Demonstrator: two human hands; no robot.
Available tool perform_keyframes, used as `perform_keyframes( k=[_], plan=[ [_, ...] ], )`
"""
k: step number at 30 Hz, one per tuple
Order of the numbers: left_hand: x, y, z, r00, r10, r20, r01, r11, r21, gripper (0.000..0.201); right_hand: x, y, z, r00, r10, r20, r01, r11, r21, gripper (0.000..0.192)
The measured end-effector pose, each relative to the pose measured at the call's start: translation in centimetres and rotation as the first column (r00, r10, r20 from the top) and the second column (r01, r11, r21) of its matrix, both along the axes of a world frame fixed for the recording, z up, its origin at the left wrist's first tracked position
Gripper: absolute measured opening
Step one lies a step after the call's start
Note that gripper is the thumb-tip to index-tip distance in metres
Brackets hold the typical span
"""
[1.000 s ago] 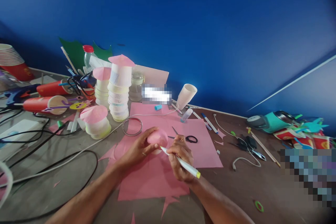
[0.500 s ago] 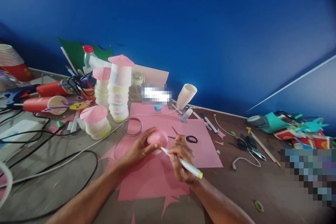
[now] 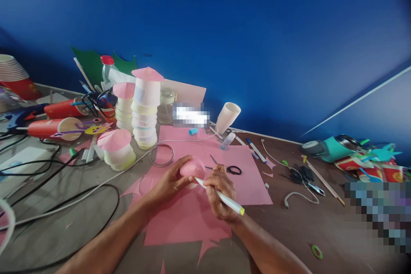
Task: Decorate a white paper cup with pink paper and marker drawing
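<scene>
My left hand (image 3: 175, 180) is closed round a small paper cup topped by a pink paper cone (image 3: 193, 167); most of the cup is hidden under the cone and fingers. In my right hand (image 3: 221, 195) is a white marker (image 3: 229, 203) with a yellow end, its tip touching or very close to the cone's lower edge. Both hands are above pink paper sheets (image 3: 189, 227). Scissors with black handles (image 3: 234, 170) lie just behind my right hand, their blades partly hidden by it. A metal ring (image 3: 161, 156) lies behind my left hand.
Stacked cup towers with pink cone roofs (image 3: 146, 113) stand to the left, beside a shorter roofed cup (image 3: 115, 150). Behind are a glass jar (image 3: 167, 105) and leaning white cups (image 3: 228, 116). Cables (image 3: 105, 175) cross the left side; markers (image 3: 257, 150) and keys (image 3: 316, 189) lie right.
My right hand has shifted slightly left with the marker, whose tip has moved a little along the cone's lower edge. My left hand and the cup have stayed nearly still.
</scene>
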State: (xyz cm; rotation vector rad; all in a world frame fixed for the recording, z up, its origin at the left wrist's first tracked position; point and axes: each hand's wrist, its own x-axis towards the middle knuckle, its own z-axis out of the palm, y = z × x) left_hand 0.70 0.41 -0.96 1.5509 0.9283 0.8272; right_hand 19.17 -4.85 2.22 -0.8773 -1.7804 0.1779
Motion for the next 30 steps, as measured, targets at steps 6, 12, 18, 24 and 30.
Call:
perform_keyframes(
  k=[6, 12, 18, 24, 30],
  plan=[
    [-0.1, 0.1, -0.4, 1.000, 0.003, 0.014, -0.003, 1.000, 0.009, 0.070, 0.0, 0.2, -0.1, 0.999, 0.006, 0.033, -0.006, 1.000, 0.008, 0.017],
    [-0.1, 0.1, -0.4, 1.000, 0.000, 0.027, 0.000, 1.000, -0.014, 0.068, 0.2, 0.3, -0.1, 1.000, -0.017, 0.012, 0.017, 1.000, 0.005, 0.016],
    [0.0, 0.0, 0.0, 0.999, -0.005, 0.050, 0.008, 0.998, -0.064, 0.070, 0.5, 0.3, -0.3, 0.999, -0.012, -0.045, 0.012, 1.000, -0.019, 0.014],
    [0.2, -0.3, 0.8, 0.998, 0.017, 0.053, -0.013, 0.997, -0.075, 0.072, 0.7, 0.4, -0.6, 0.987, -0.079, -0.137, 0.071, 0.996, -0.056, 0.020],
    [0.1, -0.3, 0.9, 1.000, 0.011, -0.010, -0.012, 0.999, -0.050, 0.072, 0.6, 0.4, -0.6, 0.990, -0.097, -0.099, 0.092, 0.995, -0.049, 0.020]
  ],
)
